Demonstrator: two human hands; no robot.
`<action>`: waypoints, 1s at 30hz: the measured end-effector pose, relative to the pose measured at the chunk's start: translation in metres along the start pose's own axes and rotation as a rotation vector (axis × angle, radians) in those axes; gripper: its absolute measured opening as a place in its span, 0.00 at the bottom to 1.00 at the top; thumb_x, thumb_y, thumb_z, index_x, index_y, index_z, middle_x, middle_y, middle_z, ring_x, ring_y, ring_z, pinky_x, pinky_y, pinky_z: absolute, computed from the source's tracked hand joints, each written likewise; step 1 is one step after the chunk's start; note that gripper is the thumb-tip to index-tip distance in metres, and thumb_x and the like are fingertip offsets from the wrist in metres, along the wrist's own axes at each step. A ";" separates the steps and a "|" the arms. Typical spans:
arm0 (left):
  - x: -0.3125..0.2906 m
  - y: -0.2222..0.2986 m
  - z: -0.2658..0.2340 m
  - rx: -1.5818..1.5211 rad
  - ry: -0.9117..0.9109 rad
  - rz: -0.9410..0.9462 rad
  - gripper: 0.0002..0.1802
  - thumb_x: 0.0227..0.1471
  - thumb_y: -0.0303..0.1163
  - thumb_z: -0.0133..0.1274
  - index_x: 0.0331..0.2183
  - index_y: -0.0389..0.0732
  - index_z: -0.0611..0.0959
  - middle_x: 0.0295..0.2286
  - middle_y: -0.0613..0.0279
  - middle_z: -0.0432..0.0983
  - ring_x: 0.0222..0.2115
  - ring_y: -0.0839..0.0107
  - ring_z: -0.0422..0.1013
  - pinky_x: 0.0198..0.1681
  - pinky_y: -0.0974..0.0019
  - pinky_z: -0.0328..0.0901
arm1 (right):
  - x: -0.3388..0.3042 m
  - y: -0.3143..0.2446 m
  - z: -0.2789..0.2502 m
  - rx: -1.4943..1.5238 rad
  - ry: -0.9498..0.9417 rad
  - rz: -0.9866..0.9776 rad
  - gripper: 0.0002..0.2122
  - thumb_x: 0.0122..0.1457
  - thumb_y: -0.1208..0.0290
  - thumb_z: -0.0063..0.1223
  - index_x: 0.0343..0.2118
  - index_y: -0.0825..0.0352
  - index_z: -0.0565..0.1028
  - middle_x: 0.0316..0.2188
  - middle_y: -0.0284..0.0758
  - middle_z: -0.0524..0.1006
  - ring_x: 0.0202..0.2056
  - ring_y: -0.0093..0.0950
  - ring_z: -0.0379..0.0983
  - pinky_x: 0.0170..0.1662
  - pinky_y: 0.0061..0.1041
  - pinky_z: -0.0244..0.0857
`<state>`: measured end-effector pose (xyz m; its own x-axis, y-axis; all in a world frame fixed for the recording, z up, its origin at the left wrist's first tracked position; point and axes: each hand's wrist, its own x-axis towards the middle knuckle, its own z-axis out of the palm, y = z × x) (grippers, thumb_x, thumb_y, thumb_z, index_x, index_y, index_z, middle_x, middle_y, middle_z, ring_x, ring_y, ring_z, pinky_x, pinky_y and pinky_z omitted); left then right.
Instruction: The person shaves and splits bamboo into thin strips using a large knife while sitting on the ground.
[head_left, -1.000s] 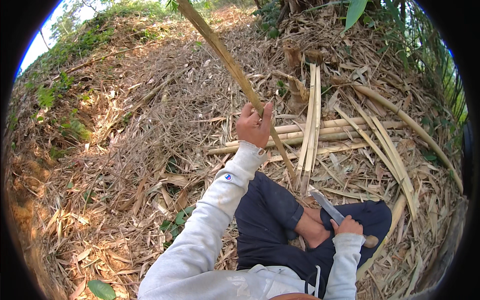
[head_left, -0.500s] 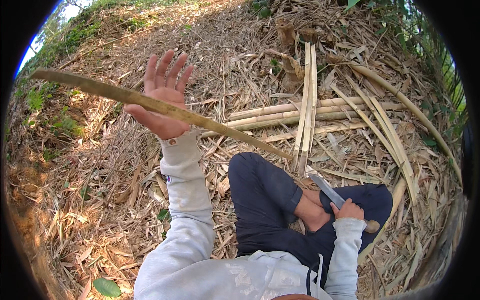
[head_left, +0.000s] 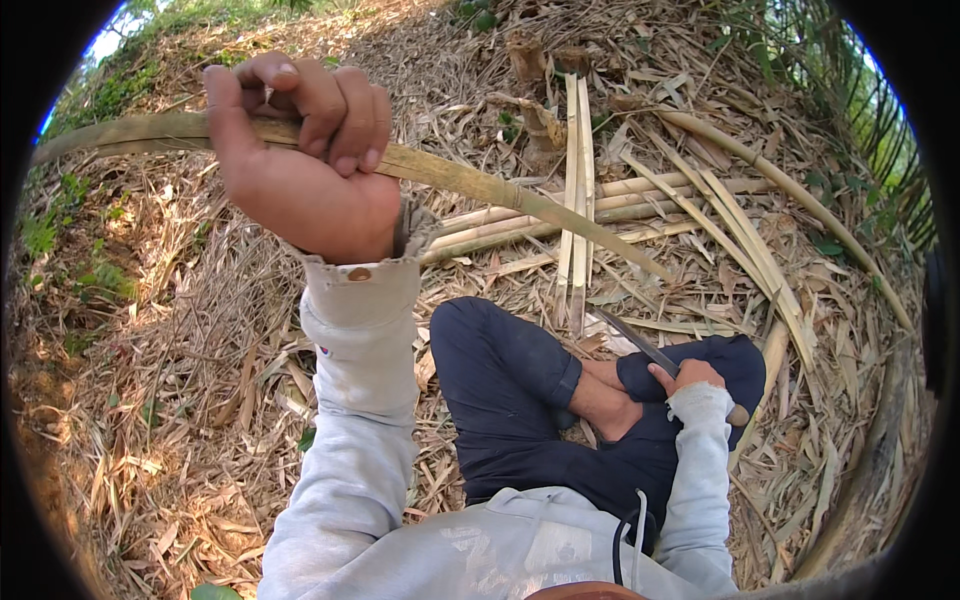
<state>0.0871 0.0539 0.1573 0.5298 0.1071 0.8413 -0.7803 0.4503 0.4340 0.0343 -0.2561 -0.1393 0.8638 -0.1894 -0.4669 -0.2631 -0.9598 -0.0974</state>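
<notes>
My left hand [head_left: 305,160] is raised at the upper left, its fingers curled over a long bamboo strip [head_left: 470,182]. The strip slants from the far left edge down toward the right, its thin end above the ground litter near my feet. Low on the right, by my crossed legs, my right hand [head_left: 692,376] is closed round the wooden handle of a large knife [head_left: 640,340]. The blade points up and to the left, beside my ankles. A rounded end of the handle shows behind the hand.
Two pale split bamboo strips [head_left: 578,190] lie crosswise over several bamboo poles [head_left: 640,207] in front of me. More split strips [head_left: 745,235] fan out to the right. Cut stumps [head_left: 540,125] stand beyond. A curved pole [head_left: 800,190] bends along the right. Dry leaves cover the ground.
My left hand, open with fingers spread half a second ago, has closed on the bamboo strip and come higher and nearer. The right hand keeps its hold on the knife.
</notes>
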 end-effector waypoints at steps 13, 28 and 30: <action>-0.081 -0.132 0.032 0.230 0.475 -0.088 0.23 0.64 0.50 0.39 0.26 0.42 0.70 0.10 0.70 0.51 0.08 0.80 0.46 0.11 0.73 0.41 | -0.068 0.039 -0.034 0.710 0.324 -0.325 0.23 0.62 0.51 0.52 0.25 0.72 0.76 0.14 0.44 0.70 0.15 0.36 0.65 0.23 0.33 0.59; -0.054 -0.142 0.090 0.357 0.444 0.126 0.38 0.58 0.69 0.31 0.27 0.41 0.69 0.15 0.66 0.56 0.10 0.79 0.49 0.10 0.76 0.41 | -0.082 -0.031 0.085 1.229 0.241 -0.101 0.13 0.58 0.69 0.53 0.43 0.70 0.73 0.23 0.33 0.80 0.17 0.21 0.72 0.23 0.22 0.68; -0.048 -0.127 0.099 0.320 0.385 0.178 0.37 0.58 0.68 0.32 0.27 0.40 0.71 0.15 0.66 0.57 0.09 0.79 0.49 0.09 0.75 0.42 | -0.082 -0.021 0.105 1.224 0.192 -0.061 0.15 0.56 0.72 0.52 0.46 0.71 0.71 0.24 0.33 0.81 0.18 0.21 0.73 0.23 0.23 0.70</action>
<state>0.1280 -0.0960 0.0937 0.4169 0.5022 0.7576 -0.8996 0.1089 0.4229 -0.0761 -0.1989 -0.1908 0.9105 -0.2772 -0.3067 -0.3591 -0.1630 -0.9189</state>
